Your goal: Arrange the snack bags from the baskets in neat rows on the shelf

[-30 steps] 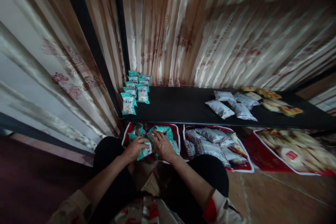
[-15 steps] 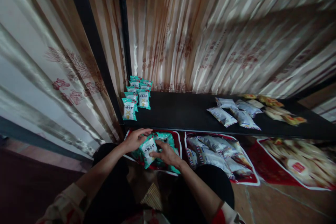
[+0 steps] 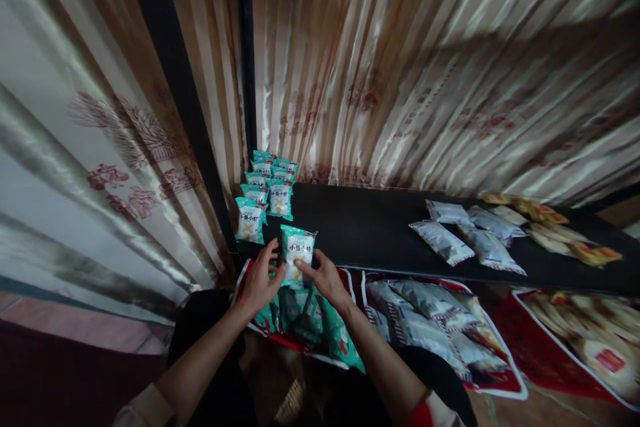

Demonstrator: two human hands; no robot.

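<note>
A green-and-white snack bag (image 3: 299, 247) is upright at the shelf's front edge, above a red basket (image 3: 353, 283) with a white rim. My right hand (image 3: 327, 282) grips this bag by its lower right side, thumb across the front. At its lower left is my left hand (image 3: 263, 283), fingers apart and curved, thumb close to the bag; whether it touches is unclear. Beneath both hands, several more green snack bags (image 3: 307, 313) lie in the basket. Matching bags (image 3: 251, 220) stand in two rows at the left end of the black shelf (image 3: 350, 220).
Blue-white snack bags (image 3: 493, 250) and yellowish packets (image 3: 560, 237) lie farther right on the shelf. Below are a basket of blue-white bags (image 3: 425, 320) and one of pale packets (image 3: 600, 340). A dark post (image 3: 175, 67) and curtains (image 3: 350, 67) border the shelf.
The snack bag has been raised out of the basket to the shelf's front edge, carried by my right hand. My left hand has moved along at its left. The view has shifted slightly.
</note>
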